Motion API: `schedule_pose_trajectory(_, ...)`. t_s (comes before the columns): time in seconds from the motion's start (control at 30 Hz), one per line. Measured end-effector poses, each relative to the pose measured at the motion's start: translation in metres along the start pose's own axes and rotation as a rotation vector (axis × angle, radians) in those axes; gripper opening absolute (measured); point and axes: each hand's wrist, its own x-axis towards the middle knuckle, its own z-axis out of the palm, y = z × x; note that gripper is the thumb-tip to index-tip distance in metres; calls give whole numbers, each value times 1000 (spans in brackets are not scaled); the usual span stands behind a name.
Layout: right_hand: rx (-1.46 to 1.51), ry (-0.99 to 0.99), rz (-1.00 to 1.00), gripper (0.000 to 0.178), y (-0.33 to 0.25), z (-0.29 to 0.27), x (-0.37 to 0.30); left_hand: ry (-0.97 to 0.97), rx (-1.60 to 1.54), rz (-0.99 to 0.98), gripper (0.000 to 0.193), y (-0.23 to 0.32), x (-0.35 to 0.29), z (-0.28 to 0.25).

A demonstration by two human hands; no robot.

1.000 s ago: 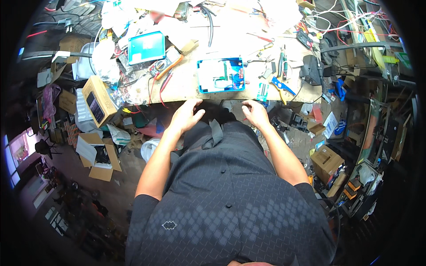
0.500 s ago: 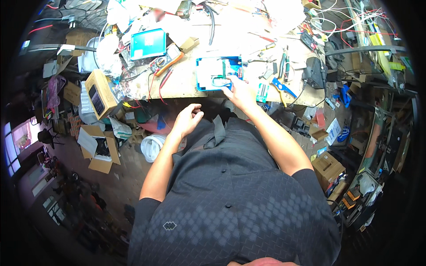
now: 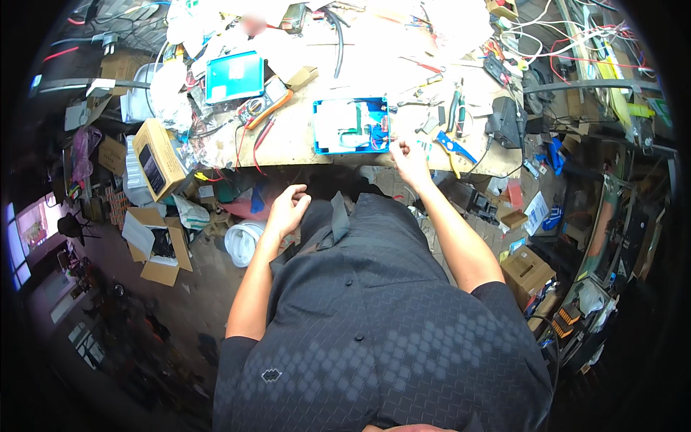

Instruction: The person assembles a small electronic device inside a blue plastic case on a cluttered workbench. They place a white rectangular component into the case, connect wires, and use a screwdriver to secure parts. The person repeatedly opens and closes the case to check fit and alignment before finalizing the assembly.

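Note:
An open blue plastic box (image 3: 351, 151) lies near the front edge of the workbench. Inside it are a pale block, a green circuit board (image 3: 358, 117) and red and blue wires at the right end. My right hand (image 3: 407, 160) is at the box's right front corner with its fingers curled. Whether it pinches something small or the box's edge is too small to tell. Over my lap, short of the bench, my left hand (image 3: 288, 209) hangs loosely bent and holds nothing. A blue lid-like panel (image 3: 235, 77) lies behind and left of the box.
Left of the box lie a multimeter (image 3: 260, 106) and its red probe (image 3: 263, 134). To the right are blue-and-yellow pliers (image 3: 455, 147), green-handled pliers (image 3: 456, 108) and a black power adapter (image 3: 505, 121). A cardboard box (image 3: 160, 158) stands at the bench's left edge.
My right hand has come out of the blue box and moved right to its corner. The box has shifted slightly toward me. My left hand has dropped a little nearer my lap.

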Motion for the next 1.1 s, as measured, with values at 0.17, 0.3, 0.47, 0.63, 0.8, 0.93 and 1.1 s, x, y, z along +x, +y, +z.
schedule_pose_trajectory(0.17,-78,-19,56,22,23,-8,-19,0,6,31,45,-6,10,1)
schedule_pose_trajectory(0.3,-10,-89,199,28,20,-12,-31,-32,46,43,44,4,13,0)
schedule_pose_trajectory(0.47,74,-108,264,33,29,-5,-32,-20,70,48,46,-5,12,3)
schedule_pose_trajectory(0.63,38,-169,243,35,33,-2,-34,-19,56,-6,46,-20,3,8)
schedule_pose_trajectory(0.8,14,-236,262,35,40,1,-35,-32,-22,-156,43,-45,-11,9)
schedule_pose_trajectory(0.93,-5,-231,288,31,28,0,-40,18,-4,-176,49,-93,-22,10)
schedule_pose_trajectory(1.1,-19,-256,307,33,22,-6,-38,4,-13,-340,50,-147,-37,8)
